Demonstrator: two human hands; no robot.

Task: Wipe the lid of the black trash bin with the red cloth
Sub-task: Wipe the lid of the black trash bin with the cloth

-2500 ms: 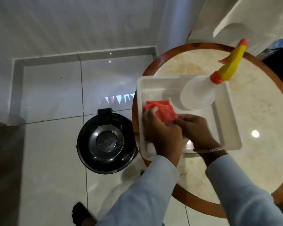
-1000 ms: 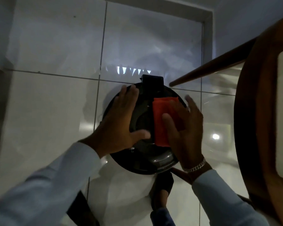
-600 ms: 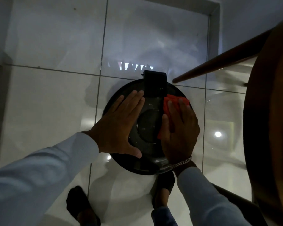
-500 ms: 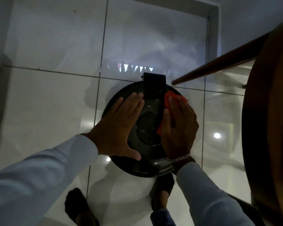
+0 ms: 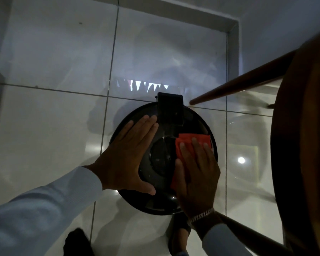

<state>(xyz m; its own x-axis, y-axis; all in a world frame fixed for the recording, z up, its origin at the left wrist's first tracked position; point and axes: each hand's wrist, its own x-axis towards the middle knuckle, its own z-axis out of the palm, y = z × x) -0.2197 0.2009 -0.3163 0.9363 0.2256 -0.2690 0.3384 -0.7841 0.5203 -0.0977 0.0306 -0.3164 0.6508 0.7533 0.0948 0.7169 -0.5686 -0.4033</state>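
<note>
The black trash bin stands on the tiled floor (image 5: 44,126) directly below both hands, its round lid (image 5: 163,202) facing up; the right hand (image 5: 198,174) lies flat with fingers spread, pressing the folded red cloth (image 5: 192,139) onto the lid's right half; the left hand (image 5: 126,159) rests flat and empty on the left half, seemingly steadying it; the uncovered centre and left side lie leftward of the cloth, so the right hand is placed to sweep that way.
</note>
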